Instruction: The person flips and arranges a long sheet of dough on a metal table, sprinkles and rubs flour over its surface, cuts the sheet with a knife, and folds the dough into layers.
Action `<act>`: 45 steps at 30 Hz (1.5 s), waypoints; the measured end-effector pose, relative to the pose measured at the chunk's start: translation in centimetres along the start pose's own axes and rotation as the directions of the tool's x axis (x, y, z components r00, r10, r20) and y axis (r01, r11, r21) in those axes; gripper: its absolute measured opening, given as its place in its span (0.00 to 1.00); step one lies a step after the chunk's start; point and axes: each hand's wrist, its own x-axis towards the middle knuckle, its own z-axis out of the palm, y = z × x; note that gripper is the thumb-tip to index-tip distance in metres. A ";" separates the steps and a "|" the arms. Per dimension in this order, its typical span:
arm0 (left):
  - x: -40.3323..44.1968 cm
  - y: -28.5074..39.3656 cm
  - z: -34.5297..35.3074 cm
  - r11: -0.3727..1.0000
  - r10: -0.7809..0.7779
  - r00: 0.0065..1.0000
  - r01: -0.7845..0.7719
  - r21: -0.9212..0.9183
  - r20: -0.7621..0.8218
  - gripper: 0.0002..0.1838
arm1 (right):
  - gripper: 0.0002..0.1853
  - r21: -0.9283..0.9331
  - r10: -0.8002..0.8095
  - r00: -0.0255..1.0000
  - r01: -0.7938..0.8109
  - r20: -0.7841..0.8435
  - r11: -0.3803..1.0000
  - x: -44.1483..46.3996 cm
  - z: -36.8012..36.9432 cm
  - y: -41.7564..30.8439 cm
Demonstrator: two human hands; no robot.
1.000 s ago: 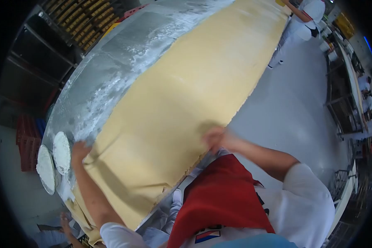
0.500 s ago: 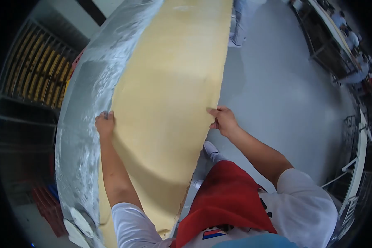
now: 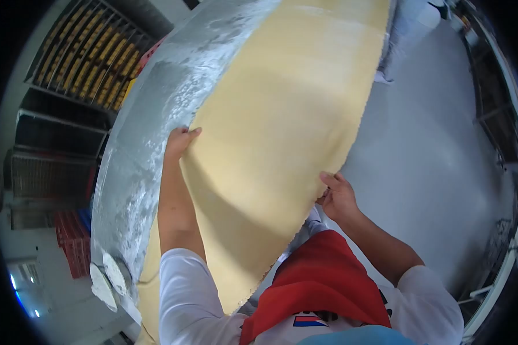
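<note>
A long, wide sheet of pale yellow dough runs the length of the metal table. My left hand grips its left edge, thumb on top and fingers curled under. At the opposite edge, over the side of the table, my right hand pinches the dough between thumb and fingers. The fingertips beneath the sheet are hidden on both sides. Between my hands the dough looks slightly raised, and a shadow falls across the part nearer me.
White flour dusts the tabletop left of the dough. Two white round-ended pieces lie at the near left corner. Beyond the table stand a rack of filled trays and stacked red crates. Another person stands at the far right side.
My view has turned, so the table and dough now slant to the right. My left hand appears farther forward and my right hand nearer my body; both still hold the sheet's edges.
</note>
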 end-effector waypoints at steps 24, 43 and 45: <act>-1.8 -7.7 -4.9 0.886 0.436 0.785 -0.289 0.362 -0.441 0.11 | 0.12 -0.503 -0.138 0.987 0.163 0.088 0.849 -2.7 3.0 3.5; -16.5 -21.8 -2.6 0.949 0.014 0.837 0.161 0.271 -0.547 0.27 | 0.09 -0.860 -0.227 0.973 0.159 0.052 0.484 -1.4 -1.3 8.5; -20.9 -25.1 -2.7 0.925 -0.045 0.833 0.243 0.293 -0.551 0.23 | 0.08 -0.704 -0.316 0.934 0.336 0.165 0.626 -1.3 -1.7 7.7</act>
